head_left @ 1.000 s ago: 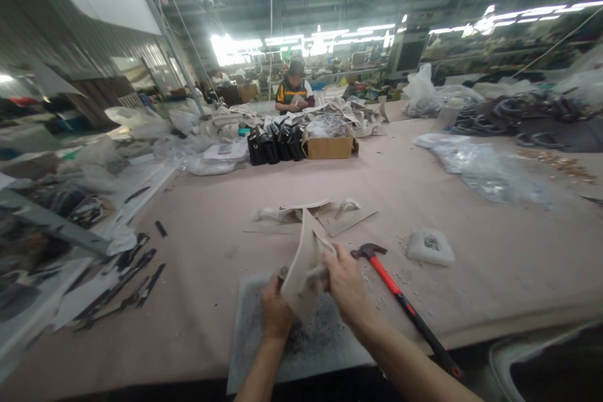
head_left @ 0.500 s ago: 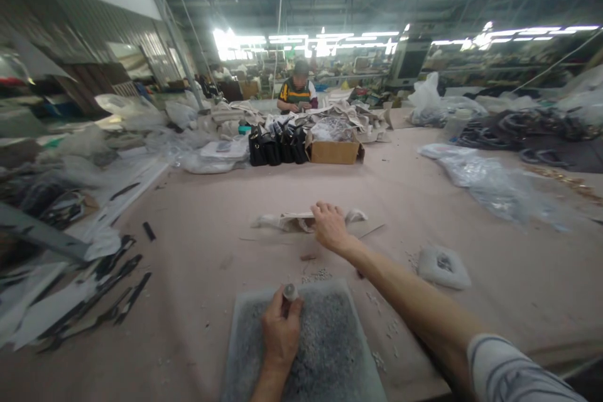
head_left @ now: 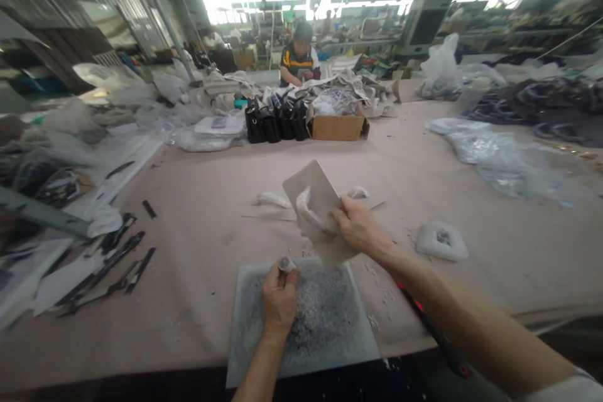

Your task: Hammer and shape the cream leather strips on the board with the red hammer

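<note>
My left hand (head_left: 279, 301) is closed around a small upright metal cylinder (head_left: 285, 264), its round top showing above the fingers. It rests over a worn, speckled grey slab (head_left: 330, 320) at the table's near edge. My right hand (head_left: 360, 224) grips the right edge of a flat beige bag piece (head_left: 315, 185), held tilted above the slab's far edge. A white-wrapped curved handle (head_left: 304, 202) lies across this piece; its lower part is blurred. Behind it, wrapped white strips (head_left: 272, 200) lie on the table.
Small loose bits (head_left: 386, 295) and a white pad with metal pieces (head_left: 443, 242) lie to the right. Black strips (head_left: 139, 270) are at left. Black bags (head_left: 276, 122) and a cardboard box (head_left: 338, 127) stand at the back, before a seated person (head_left: 299, 59). Plastic bags (head_left: 499, 157) lie right.
My right hand has lifted the beige bag piece off the table and brought it nearer, tilting it up. My left hand stays over the slab with the cylinder.
</note>
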`<action>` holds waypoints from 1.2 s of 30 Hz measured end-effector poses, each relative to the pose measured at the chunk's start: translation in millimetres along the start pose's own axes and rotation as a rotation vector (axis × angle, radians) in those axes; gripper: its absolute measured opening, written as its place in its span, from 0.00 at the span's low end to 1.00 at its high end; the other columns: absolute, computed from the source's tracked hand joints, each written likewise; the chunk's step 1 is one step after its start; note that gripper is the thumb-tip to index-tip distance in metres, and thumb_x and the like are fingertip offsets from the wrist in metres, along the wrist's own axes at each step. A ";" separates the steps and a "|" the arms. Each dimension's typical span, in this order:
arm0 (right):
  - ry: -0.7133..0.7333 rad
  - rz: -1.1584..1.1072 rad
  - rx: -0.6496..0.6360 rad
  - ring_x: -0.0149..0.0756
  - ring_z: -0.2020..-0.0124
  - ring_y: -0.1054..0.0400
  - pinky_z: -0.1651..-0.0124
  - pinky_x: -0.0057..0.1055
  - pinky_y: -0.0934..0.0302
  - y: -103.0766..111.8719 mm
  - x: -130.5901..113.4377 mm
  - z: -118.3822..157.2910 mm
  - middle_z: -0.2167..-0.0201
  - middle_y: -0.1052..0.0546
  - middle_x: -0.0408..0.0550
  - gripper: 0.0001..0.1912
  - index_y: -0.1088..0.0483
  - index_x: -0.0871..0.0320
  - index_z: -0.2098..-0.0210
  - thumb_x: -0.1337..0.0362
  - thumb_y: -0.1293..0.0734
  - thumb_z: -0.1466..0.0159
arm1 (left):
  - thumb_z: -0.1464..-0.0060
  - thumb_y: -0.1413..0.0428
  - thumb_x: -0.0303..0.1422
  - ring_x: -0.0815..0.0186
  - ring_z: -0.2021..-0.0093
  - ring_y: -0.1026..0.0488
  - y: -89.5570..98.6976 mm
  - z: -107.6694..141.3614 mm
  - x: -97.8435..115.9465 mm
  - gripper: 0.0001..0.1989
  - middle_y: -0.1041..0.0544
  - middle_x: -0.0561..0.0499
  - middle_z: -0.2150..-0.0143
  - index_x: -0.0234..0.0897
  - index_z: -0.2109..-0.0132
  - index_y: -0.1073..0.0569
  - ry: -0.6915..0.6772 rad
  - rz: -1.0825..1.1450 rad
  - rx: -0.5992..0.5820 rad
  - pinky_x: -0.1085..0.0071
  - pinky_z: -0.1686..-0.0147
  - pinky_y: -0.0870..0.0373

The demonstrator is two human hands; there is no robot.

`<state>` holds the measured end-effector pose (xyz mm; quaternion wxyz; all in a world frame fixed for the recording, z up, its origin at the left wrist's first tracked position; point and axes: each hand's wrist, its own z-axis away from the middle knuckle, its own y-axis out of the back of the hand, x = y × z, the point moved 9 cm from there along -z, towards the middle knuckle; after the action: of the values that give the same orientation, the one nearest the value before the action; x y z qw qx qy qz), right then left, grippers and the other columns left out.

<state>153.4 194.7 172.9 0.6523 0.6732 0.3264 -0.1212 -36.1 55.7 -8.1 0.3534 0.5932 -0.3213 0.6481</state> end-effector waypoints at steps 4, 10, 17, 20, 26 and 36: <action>-0.294 -0.248 -0.138 0.44 0.59 0.25 0.55 0.38 0.33 -42.8 50.3 105.1 0.60 0.20 0.52 0.10 0.30 0.58 0.58 0.59 0.37 0.33 | 0.51 0.35 0.48 0.58 0.55 0.16 24.4 6.7 -4.3 0.21 0.13 0.45 0.58 0.38 0.56 0.21 0.019 0.105 0.163 0.65 0.50 0.21; -0.177 0.176 -0.047 0.58 0.49 0.29 0.45 0.58 0.31 -70.4 67.6 187.3 0.48 0.26 0.66 0.26 0.34 0.68 0.37 0.64 0.40 0.33 | 0.51 0.33 0.45 0.61 0.55 0.17 18.1 3.5 21.8 0.20 0.14 0.46 0.57 0.38 0.55 0.20 -0.076 0.080 0.011 0.68 0.49 0.22; 0.260 -0.004 -0.030 0.55 0.31 0.39 0.31 0.58 0.37 -75.6 9.2 171.9 0.30 0.34 0.60 0.27 0.37 0.59 0.32 0.64 0.38 0.29 | 0.55 0.31 0.45 0.63 0.60 0.19 -44.1 -22.4 33.7 0.22 0.14 0.45 0.59 0.35 0.57 0.20 -0.068 0.157 -0.250 0.68 0.56 0.23; 0.206 -0.030 -0.086 0.58 0.33 0.36 0.32 0.60 0.36 -101.6 15.3 170.4 0.34 0.30 0.66 0.28 0.38 0.65 0.32 0.63 0.38 0.30 | 0.55 0.32 0.45 0.63 0.60 0.20 -62.3 -23.4 22.2 0.20 0.14 0.46 0.61 0.35 0.59 0.19 -0.044 0.107 -0.341 0.69 0.57 0.24; 0.085 -0.235 -0.041 0.55 0.33 0.35 0.30 0.60 0.38 -112.0 31.1 174.9 0.34 0.29 0.68 0.29 0.39 0.66 0.33 0.57 0.41 0.28 | 0.52 0.35 0.43 0.64 0.61 0.22 -69.1 -18.3 18.0 0.17 0.15 0.50 0.62 0.37 0.58 0.19 -0.073 0.025 -0.395 0.71 0.58 0.26; -0.106 -0.019 0.287 0.56 0.38 0.32 0.33 0.59 0.36 -34.5 118.0 174.1 0.41 0.25 0.68 0.23 0.30 0.64 0.43 0.56 0.40 0.30 | 0.49 0.35 0.44 0.63 0.57 0.20 -71.1 -15.4 13.4 0.17 0.15 0.49 0.58 0.39 0.55 0.19 -0.060 -0.011 -0.437 0.70 0.54 0.26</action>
<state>267.9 59.0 55.0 0.5644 0.7493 0.2770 -0.2081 14.6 108.2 3.7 0.4672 0.5231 -0.4613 0.5434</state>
